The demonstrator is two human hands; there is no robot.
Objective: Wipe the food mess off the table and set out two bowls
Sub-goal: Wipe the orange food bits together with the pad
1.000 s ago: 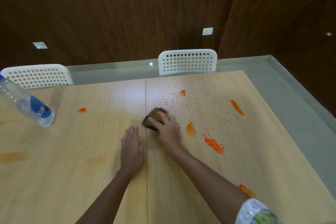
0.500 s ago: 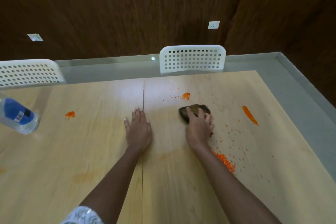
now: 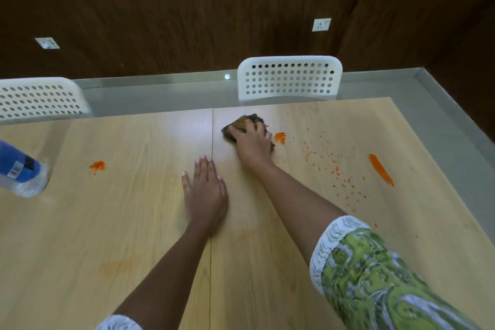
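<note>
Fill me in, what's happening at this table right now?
A person is wiping food mess off a wooden table. The right hand presses a dark cloth near the far edge, just left of an orange smear. The left hand lies flat on the table. A long orange streak, scattered crumbs and a small orange spot remain. A water bottle lies at the left. No bowls are in view.

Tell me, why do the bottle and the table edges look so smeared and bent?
Head view: the water bottle at the left edge is motion-blurred, as is the left chair; the wide-angle lens bows the table; the right hand on the cloth stays fairly sharp.
</note>
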